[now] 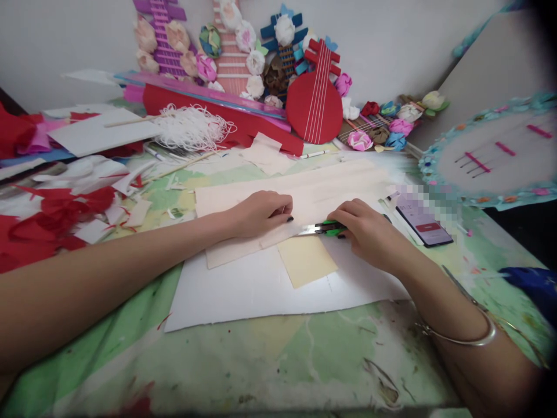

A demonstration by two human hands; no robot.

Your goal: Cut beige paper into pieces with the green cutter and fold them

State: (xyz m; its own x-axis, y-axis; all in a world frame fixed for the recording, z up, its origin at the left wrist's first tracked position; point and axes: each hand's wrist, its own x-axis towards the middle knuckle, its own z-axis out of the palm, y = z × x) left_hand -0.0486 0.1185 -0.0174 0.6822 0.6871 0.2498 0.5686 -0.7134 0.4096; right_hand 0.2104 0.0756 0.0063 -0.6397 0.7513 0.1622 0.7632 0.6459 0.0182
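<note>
We are looking across a bench (256, 377) whose green patterned cover (331, 360) is showing stains and creases at the near side. A bracelet (481, 342) is circling our right forearm. Ahead, a white sheet (209, 307) is lying flat, and a pale yellow square (307, 261) is resting askew on it. Partly overlapping the white sheet, a larger cream sheet (304, 188) is extending away from us.

Our right hand (365, 229) is holding green-and-black scissors (331, 227), its grip wrapping the handles; the blades are lying at the cream sheet's near edge, by the top of the yellow square. Our left hand (263, 212) is resting on the cream sheet, its grip narrow with fingers curled; whether it is pinching paper, we cannot tell.

To the right, a phone (424, 223) is lying with its screen lit. To the left, red scraps (56, 215) are cluttering the surface. Farther back, a tangle of white string (194, 128) is sitting beside a white panel (107, 130). Behind, a red lute-shaped piece (300, 101) is standing among paper flowers (246, 35). At far right, a pale board (500, 133) is displaying a flower-bordered oval. A plain wall (391, 35) is backing everything.
</note>
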